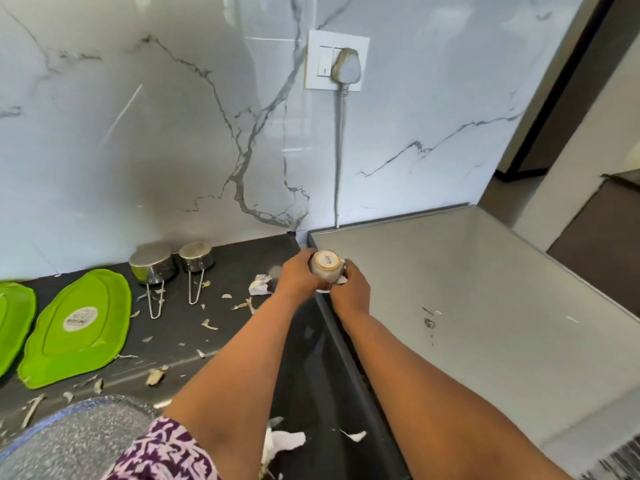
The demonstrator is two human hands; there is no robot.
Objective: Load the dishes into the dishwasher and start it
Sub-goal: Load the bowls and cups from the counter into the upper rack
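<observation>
Both hands meet around a small pale cup point(327, 266) turned upside down, its base with a gold ring and a printed mark facing up. The left hand point(300, 277) curls round the cup's left side and the right hand point(351, 289) curls round its lower right side, so each grip is clamped on the cup. The cup is held over the seam where the dark worktop point(242, 327) meets the grey flat top of an appliance point(467, 306), which extends to the right of the cup.

Left of the cup, against the marble wall point(173, 133), two small steel pans point(154, 266) lie tipped with their wire handles pointing toward the person; the second pan point(196, 257) sits just beside the first, nearer the cup. Further left of the cup, two green oval trays lie bottom up on the worktop: the nearer tray point(78, 329) carries a round label, and the far tray point(12, 317) is cut by the picture's edge. Pale scraps of peel point(209, 324) are scattered over the worktop between the trays and the cup, and a crumpled bit of paper point(260, 284) lies just left of the left hand.

Above the cup, a white socket plate point(322, 58) on the wall holds a plug point(346, 67), whose cord point(339, 161) runs down behind the appliance. A speckled glass dish point(69, 438) and a purple patterned sleeve point(166, 452) show well below and left of the cup.
</observation>
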